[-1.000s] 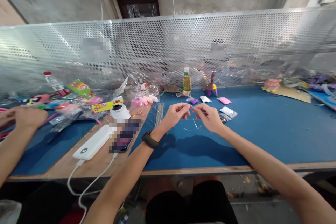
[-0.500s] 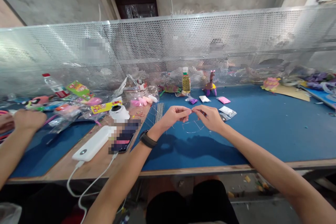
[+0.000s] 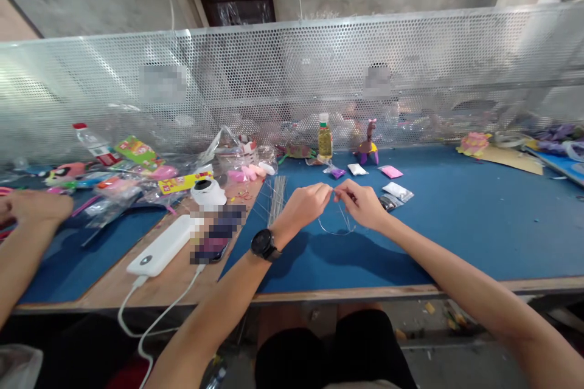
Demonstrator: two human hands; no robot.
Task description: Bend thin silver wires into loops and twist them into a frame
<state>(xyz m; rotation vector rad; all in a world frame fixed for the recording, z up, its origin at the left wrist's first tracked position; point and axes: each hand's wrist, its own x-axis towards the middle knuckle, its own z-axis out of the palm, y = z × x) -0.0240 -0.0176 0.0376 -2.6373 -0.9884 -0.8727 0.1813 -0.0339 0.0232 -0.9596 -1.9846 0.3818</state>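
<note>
Above the blue mat, my left hand and my right hand meet fingertip to fingertip. Both pinch the ends of a thin wire that hangs below them in a loop. A black watch sits on my left wrist. A bundle of straight wires lies just left of my left hand. Small plastic bags lie just right of my right hand.
A white power bank and a phone lie on the wooden strip at left. A small bottle and a purple figure stand by the perforated metal screen. Another person's hand works over packets at far left.
My left wrist has rotated so the watch face shows. Both hands have kept pinching the wire, and the loop beneath them has shifted slightly.
</note>
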